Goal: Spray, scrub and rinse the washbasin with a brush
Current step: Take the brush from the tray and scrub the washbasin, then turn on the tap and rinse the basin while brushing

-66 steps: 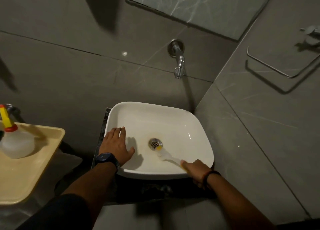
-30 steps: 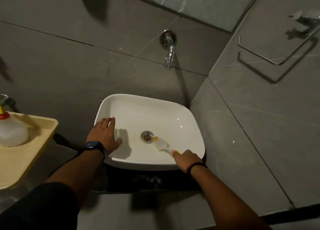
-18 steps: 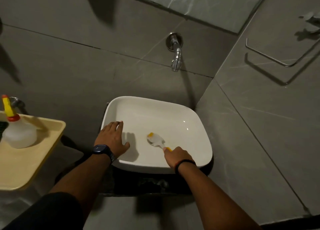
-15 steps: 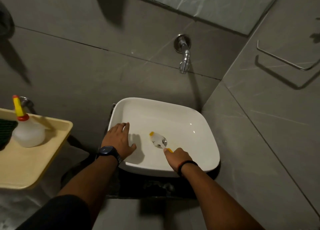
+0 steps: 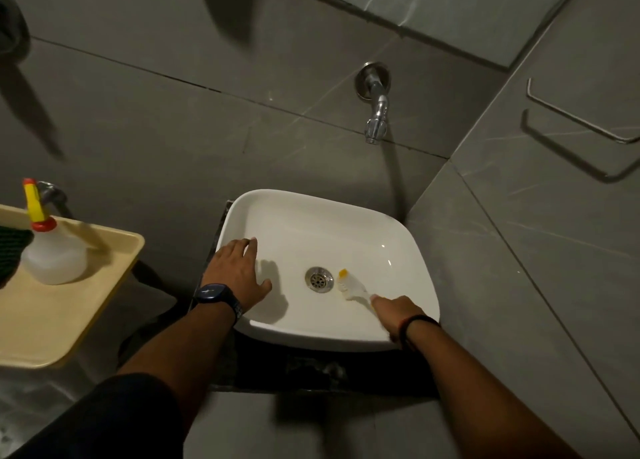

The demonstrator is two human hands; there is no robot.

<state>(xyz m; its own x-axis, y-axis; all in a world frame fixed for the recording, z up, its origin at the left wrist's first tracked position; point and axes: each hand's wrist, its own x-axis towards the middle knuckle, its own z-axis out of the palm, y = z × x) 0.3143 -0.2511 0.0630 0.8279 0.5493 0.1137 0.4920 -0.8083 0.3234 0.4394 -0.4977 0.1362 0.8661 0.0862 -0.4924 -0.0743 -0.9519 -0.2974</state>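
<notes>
Mid-scrub, our right hand [image 5: 394, 311] grips the brush [image 5: 349, 287] beside the washbasin [image 5: 332, 216] drain [image 5: 317, 278], left hand [image 5: 239, 273] spread flat on the rim; we judge rinsing remains, tap [image 5: 375, 119] dry.

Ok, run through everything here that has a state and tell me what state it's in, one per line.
Tap: off, no water running.
Washbasin: no standing water, drain uncovered.
Brush: held, head down on the basin floor just right of the drain.
Right hand: closed around the brush handle.
Left hand: open, flat on the basin's left rim.
Spray bottle: upright on the yellow tray, untouched.
</notes>
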